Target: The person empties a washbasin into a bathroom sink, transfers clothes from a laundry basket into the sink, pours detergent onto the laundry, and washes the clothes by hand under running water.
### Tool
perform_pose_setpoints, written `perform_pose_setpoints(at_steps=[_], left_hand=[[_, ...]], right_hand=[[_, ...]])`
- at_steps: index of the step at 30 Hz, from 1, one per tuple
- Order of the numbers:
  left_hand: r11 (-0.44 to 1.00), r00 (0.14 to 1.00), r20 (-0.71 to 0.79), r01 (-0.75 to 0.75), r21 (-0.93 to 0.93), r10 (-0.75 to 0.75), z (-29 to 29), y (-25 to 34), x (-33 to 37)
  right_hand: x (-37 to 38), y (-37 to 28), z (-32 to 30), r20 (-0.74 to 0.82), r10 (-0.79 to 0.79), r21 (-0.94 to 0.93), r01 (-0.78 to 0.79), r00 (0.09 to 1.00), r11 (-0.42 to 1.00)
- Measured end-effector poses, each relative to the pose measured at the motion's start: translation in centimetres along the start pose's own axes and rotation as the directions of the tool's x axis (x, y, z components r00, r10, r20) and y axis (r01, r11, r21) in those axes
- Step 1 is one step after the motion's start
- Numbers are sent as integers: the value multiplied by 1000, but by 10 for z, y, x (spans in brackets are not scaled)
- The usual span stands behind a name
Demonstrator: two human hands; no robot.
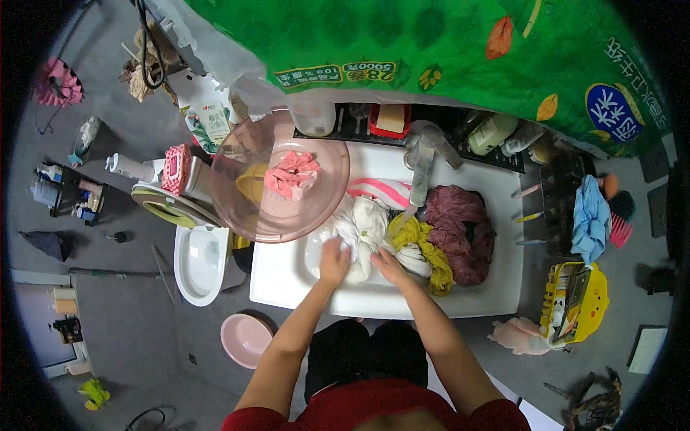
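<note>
Evidently, at the centre of the frame, the left hand [334, 263] was set against the lower left of the white cloth [368, 219], which was bunched in the sink [275, 279]; whether its fingers were closed could not be told. Softness was suggested by the folds; if soaked, weight and slipperiness were to be expected, so thick central folds were best gathered. Rightward, the right hand [389, 266] was placed at the cloth's lower edge, its grip likewise unclear, beside the yellow-green cloth [435, 260].

Red top [338, 401], short sleeves [255, 419] ending above elbows [289, 345]; black legwear [399, 352]; forearms [309, 312] and hands [335, 263] bare.
</note>
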State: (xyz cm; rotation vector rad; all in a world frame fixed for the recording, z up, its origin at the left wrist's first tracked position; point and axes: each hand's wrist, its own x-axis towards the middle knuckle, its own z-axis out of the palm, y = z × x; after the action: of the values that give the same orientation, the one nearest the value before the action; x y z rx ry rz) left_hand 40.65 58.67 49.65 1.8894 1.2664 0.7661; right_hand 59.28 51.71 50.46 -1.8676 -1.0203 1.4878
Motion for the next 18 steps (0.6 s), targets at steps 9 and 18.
perform_pose_setpoints(at_steps=[9,18], left_hand=[[699,668,222,707,110,-711,-22,-6,22],[996,993,81,89,-18,-87,-80,103,-35]], right_hand=[[-22,22,-7,-332,-86,322,199,939,925],[-58,-2,-47,-577,-349,-359,155,739,920]])
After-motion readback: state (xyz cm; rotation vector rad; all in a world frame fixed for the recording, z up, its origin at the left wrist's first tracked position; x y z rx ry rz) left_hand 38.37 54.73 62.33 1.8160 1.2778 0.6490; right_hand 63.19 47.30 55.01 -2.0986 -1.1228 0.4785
